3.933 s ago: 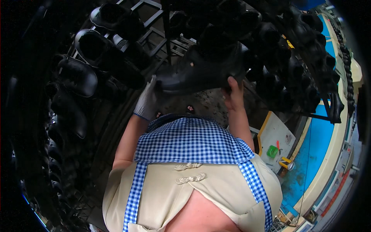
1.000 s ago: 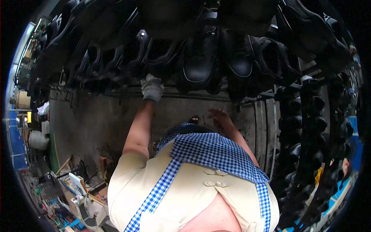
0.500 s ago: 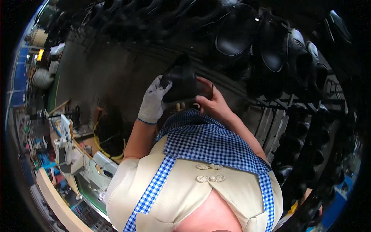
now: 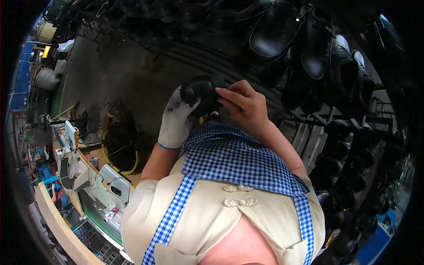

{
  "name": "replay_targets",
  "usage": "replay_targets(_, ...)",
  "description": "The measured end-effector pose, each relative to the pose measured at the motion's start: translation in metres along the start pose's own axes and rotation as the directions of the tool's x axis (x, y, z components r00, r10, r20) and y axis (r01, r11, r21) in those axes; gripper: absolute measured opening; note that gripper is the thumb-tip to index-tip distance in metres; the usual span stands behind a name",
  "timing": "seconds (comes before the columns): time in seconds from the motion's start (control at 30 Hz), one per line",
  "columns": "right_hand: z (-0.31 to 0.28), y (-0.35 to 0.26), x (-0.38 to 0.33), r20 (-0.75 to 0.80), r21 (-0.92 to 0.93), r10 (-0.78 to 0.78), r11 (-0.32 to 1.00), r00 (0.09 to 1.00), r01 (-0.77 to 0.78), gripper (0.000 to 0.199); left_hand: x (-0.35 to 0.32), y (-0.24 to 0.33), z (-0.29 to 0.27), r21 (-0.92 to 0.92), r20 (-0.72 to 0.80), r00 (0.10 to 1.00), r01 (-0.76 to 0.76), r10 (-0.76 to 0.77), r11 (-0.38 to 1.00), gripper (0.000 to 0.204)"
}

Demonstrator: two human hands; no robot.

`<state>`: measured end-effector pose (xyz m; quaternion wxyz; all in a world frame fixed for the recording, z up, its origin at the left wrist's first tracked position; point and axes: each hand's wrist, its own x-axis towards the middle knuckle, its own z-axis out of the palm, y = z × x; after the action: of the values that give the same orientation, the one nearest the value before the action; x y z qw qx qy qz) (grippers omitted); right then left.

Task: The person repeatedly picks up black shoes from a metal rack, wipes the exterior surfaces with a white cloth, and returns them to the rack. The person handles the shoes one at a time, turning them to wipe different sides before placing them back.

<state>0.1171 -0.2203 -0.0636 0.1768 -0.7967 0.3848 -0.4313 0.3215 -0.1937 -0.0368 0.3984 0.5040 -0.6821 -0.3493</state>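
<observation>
A black leather shoe (image 4: 204, 91) is held up in front of my apron, at the middle of the head view. My left hand (image 4: 173, 121), in a white knitted glove, is closed round the shoe's rounded end, thumb on the near side. The bare right hand (image 4: 247, 105) has its fingers bent, with thumb and fingertips pinched at the shoe's right-hand edge. Dark shadow hides the lower and far parts of the shoe. A blue and white checked apron (image 4: 240, 161) lies just below both hands.
Black shoes (image 4: 274, 35) fill a rack at the far right, and more stand on racks (image 4: 338, 163) down the right side. A white machine (image 4: 104, 190) stands on the left, near a yellow hose (image 4: 106, 154) and a pale wooden edge (image 4: 66, 227).
The shoe has turned, its rounded end now inside my left hand. My right hand has shifted from gripping its right end to pinching its edge, wrist raised.
</observation>
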Motion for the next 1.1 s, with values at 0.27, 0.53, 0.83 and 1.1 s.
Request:
replay_targets(0.27, 0.019, 0.008, 0.016, 0.120, -0.093, -0.036, 0.995, 0.992, 0.047, 0.019, 0.000, 0.002, -0.005, -0.274, -0.023, 0.961, 0.261, -0.277, 0.926, 0.045)
replay_targets(0.53, 0.032, 0.028, 0.003, 0.355, 0.741, 0.442, 0.403, 0.823, -0.536, 0.013, 0.000, 0.003, -0.020, -0.103, -0.136, 0.954, 0.254, -0.266, 0.962, 0.044)
replay_targets(0.83, 0.033, 0.020, 0.019, 0.597, 0.697, 0.336, 0.233, 0.728, -0.679, 0.062, -0.014, -0.016, -0.004, -0.046, -0.051, 0.989, 0.138, -0.140, 0.989, 0.053)
replay_targets(1.1, 0.043, 0.026, 0.007, 0.563, 0.755, 0.353, 0.149, 0.747, -0.639, 0.071, -0.010, 0.009, -0.063, -0.106, 0.462, 0.853, 0.324, -0.242, 0.940, 0.045)
